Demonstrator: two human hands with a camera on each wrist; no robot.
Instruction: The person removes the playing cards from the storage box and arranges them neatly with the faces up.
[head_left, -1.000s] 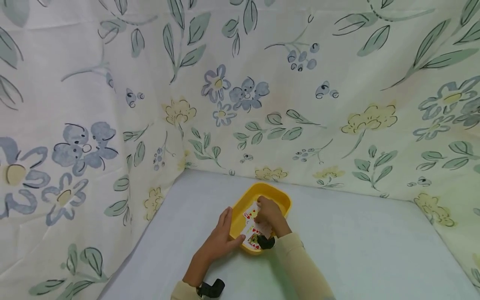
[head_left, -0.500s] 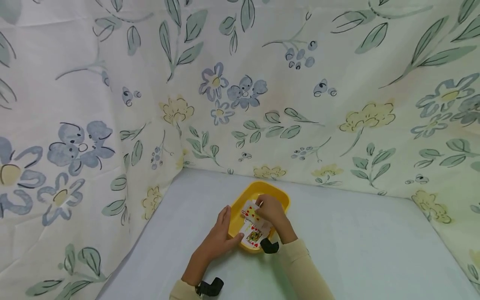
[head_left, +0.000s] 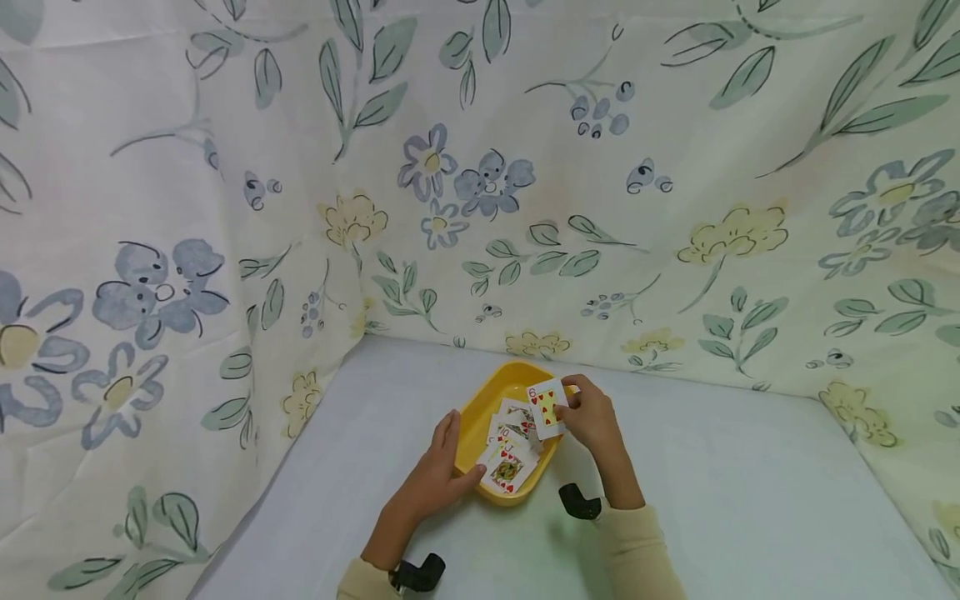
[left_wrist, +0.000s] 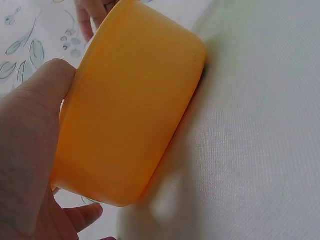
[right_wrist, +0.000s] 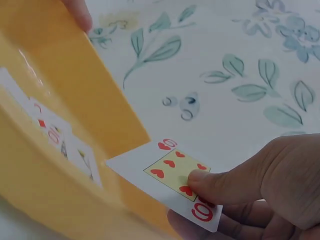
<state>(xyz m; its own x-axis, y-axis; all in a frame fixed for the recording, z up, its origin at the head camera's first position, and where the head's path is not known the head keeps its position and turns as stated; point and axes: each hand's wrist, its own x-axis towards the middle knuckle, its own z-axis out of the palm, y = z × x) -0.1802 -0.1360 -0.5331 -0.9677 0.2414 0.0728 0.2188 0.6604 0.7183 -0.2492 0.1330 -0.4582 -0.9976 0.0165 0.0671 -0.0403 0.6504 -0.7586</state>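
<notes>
A yellow plastic tub [head_left: 471,440] stands on the white table with several playing cards [head_left: 508,468] lying face up in it, among them a jack and a ten. My left hand [head_left: 433,477] holds the tub's near left side; its thumb [left_wrist: 56,80] hooks over the rim and the fingers lie along the outer wall. Over the tub's right rim, my right hand [head_left: 596,417] pinches a six of hearts playing card [head_left: 547,407] between thumb and fingers. In the right wrist view the thumb [right_wrist: 220,182] presses on the card's face and the fingers are behind it.
White cloth covers the table [head_left: 735,492] around the tub. A floral curtain [head_left: 570,250] hangs behind and at the sides. Each wrist wears a black camera mount [head_left: 579,502].
My right hand has lifted the six of hearts from among the cards and carried it right, to the tub's right rim. The left hand keeps its hold on the tub.
</notes>
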